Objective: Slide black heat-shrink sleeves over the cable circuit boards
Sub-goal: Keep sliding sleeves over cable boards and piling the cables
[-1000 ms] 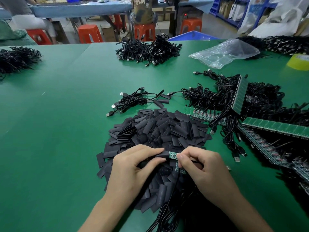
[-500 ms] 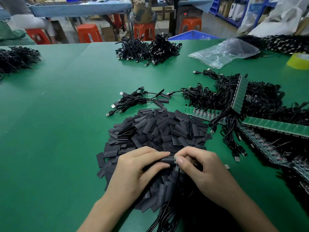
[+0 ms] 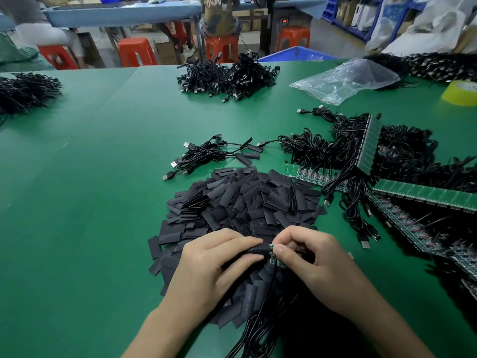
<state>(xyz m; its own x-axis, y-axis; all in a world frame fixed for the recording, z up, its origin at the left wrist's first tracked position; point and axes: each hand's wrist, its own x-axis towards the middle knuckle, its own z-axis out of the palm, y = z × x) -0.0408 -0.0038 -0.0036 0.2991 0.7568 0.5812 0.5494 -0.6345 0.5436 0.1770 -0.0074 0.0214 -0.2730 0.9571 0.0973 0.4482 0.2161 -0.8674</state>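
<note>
Left hand pinches one black heat-shrink sleeve between thumb and curled fingers, with its open end pointing right. Right hand has thumb and forefinger clamped on a small green circuit board right at the sleeve's mouth. Both are held just above the pile of loose sleeves on the green table. Only a sliver of green shows between the hands, so most of the board is probably inside already, but the fingers hide how far.

Risks from here:
- The left pinch flattens the sleeve, so a board corner or a component could catch on the mouth and jam.
- Forcing a jam could bend the board or strain the joint where its black cable comes off.
- A second green board sits just below the right thumb. It could snag the sleeve edge, or get taken for the one being sleeved.
- The right fingertips cover the last exposed bit, so the sleeve could stop short and leave green bare. Pushed too hard, it could run past the board onto the cable.
- The cables under the wrists are tangled. Lifting the piece could drag others along and scatter the pile.
- Finished sleeved cables lie well apart, beyond the pile.
</note>
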